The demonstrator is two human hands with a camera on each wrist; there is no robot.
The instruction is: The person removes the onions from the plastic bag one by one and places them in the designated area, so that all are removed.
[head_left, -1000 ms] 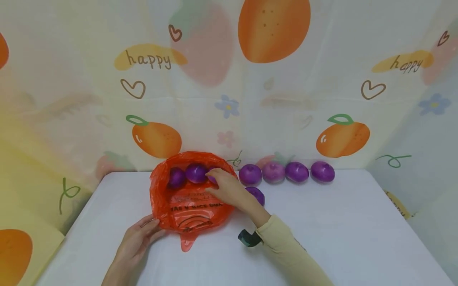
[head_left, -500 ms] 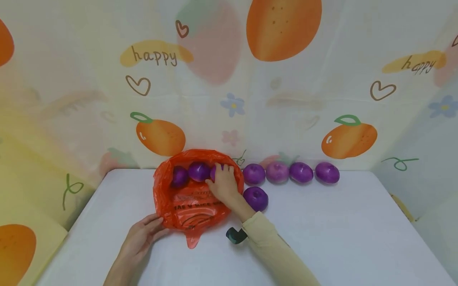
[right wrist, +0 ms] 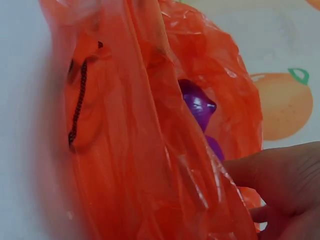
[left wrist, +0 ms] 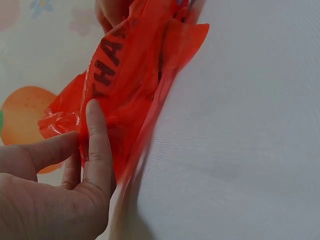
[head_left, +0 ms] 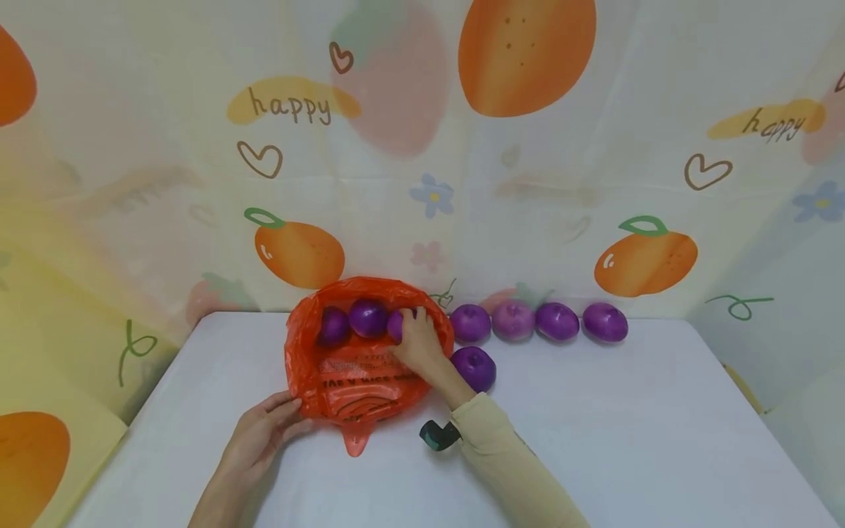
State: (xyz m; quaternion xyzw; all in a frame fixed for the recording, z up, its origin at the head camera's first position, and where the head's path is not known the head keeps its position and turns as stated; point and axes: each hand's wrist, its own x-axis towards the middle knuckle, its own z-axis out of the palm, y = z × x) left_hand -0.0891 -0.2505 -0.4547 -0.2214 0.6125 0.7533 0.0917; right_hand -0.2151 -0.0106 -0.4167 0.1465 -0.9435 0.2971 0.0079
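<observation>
Sleeve farther left, right hand tight round one of three bagged onions, left hand pinch-tight on one bag, five outside

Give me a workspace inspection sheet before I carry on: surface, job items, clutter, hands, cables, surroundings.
Surface: flat white tabletop.
Job items: red translucent plastic bag with black print, its mouth open toward the head camera; three round glossy purple onion-like bulbs visible inside; outside, four in a back row right of the bag, one in front of them.
Clutter: dark curved object by the pale yellow sleeve, partly hidden; cannot tell what it is.
Hands: left hand holds the bag's left edge; right hand reaches inside, fingers curled over the rightmost bulb there.
Cables: nothing seen.
Surroundings: pale fabric backdrop printed with orange fruits, hearts and "happy".
</observation>
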